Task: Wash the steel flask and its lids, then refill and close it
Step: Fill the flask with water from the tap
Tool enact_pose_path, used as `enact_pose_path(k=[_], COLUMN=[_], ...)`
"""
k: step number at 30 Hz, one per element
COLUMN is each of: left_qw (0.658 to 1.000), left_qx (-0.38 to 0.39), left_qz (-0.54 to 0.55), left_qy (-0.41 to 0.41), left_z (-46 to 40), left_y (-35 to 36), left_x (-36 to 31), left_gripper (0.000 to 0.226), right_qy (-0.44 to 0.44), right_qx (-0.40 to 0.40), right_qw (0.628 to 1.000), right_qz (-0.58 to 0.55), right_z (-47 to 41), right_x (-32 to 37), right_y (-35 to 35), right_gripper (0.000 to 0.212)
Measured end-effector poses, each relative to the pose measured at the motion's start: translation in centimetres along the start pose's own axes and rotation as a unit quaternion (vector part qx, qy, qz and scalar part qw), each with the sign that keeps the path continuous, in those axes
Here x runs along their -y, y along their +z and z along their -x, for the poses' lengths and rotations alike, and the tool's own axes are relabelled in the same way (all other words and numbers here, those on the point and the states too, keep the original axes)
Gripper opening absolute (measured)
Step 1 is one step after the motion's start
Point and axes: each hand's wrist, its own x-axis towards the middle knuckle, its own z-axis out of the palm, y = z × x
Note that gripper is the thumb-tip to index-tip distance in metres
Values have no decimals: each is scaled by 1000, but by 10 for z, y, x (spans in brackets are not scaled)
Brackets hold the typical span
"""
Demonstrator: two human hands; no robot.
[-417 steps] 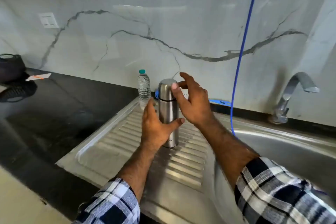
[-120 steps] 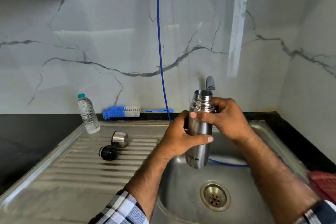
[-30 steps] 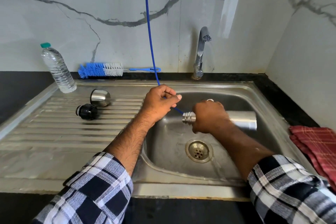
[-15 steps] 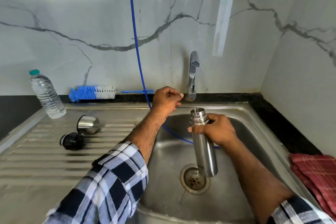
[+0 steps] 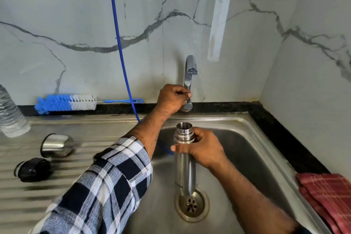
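Observation:
My right hand (image 5: 204,148) grips the open steel flask (image 5: 185,169) just below its threaded neck and holds it upright over the sink drain (image 5: 191,203). My left hand (image 5: 173,98) reaches to the tap (image 5: 190,74) and its fingers curl round the tap lever at the base. No water shows at the spout. The steel cup lid (image 5: 57,145) lies on its side on the drainboard (image 5: 57,192). The black inner stopper (image 5: 33,169) lies just in front of it.
A blue and white bottle brush (image 5: 65,101) lies along the back ledge. A blue hose (image 5: 117,34) hangs down the wall into the sink basin (image 5: 247,157). A plastic water bottle (image 5: 10,118) stands at the far left. A red checked cloth (image 5: 330,195) lies at right.
My left hand has moved from above the basin to the tap lever. The flask, lying horizontal a second ago, now stands upright in my right hand over the drain.

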Motion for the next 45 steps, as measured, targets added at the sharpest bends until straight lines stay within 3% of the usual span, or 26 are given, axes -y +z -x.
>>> enact_pose_path(k=[8,15,25,32,45], left_qw=[997,997,996,991,986], left_qx=[-41,-62,-69,-75,-112], left_qz=[-35,35,8,33,73], left_qy=[62,-31,-60,-110,-101], left_z=[6,22,30,36,39], left_y=[0,-14,-16,-16,-7], left_x=[7,28,39,32,43], left_gripper=[7,9,17,4,7], right_qy=[11,11,13,23,12], right_qx=[-12,-25,-21,-26,-13], right_qw=[1000,999,999,999,1000], right_qz=[22,29,32,20,21], right_z=[-4,-14,-17,-18,-19], right_x=[-2,2,4,4,5], right_y=[4,6,1,-4,-1], right_gripper=[51,51,56,60,61])
